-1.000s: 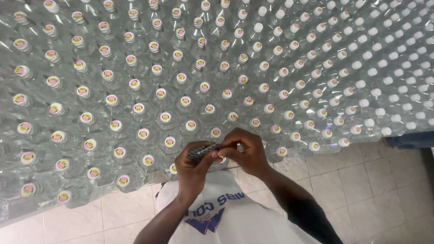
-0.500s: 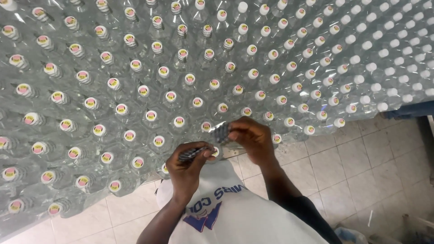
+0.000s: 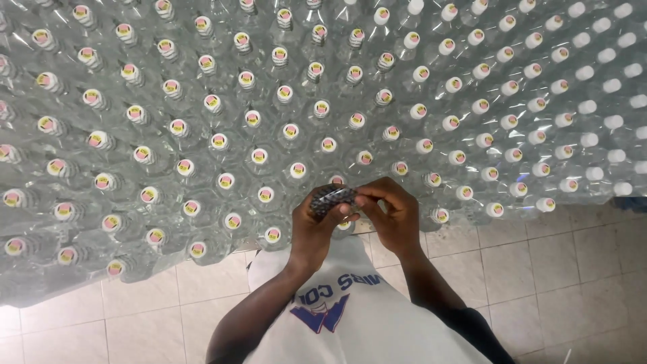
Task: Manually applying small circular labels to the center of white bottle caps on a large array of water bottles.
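Observation:
A huge block of clear plastic bottles [image 3: 283, 108] with white caps fills the upper view; most caps carry a round pink-and-yellow sticker, and those at the far right are plain white. My left hand [image 3: 315, 232] and my right hand [image 3: 394, 216] meet at the block's near edge. Both pinch a small dark strip, apparently a sticker strip [image 3: 330, 197], held just above the nearest bottle caps.
Beige floor tiles [image 3: 539, 269] lie below and to the right of the bottle block. My white shirt [image 3: 344, 317] with a blue and red print fills the bottom centre. Bottles with plain caps [image 3: 593, 108] stand at the right.
Half a second ago my hands were apart, right hand up near the caps and left holding the strip lower. Now they are together again on the strip. The view has shifted slightly.

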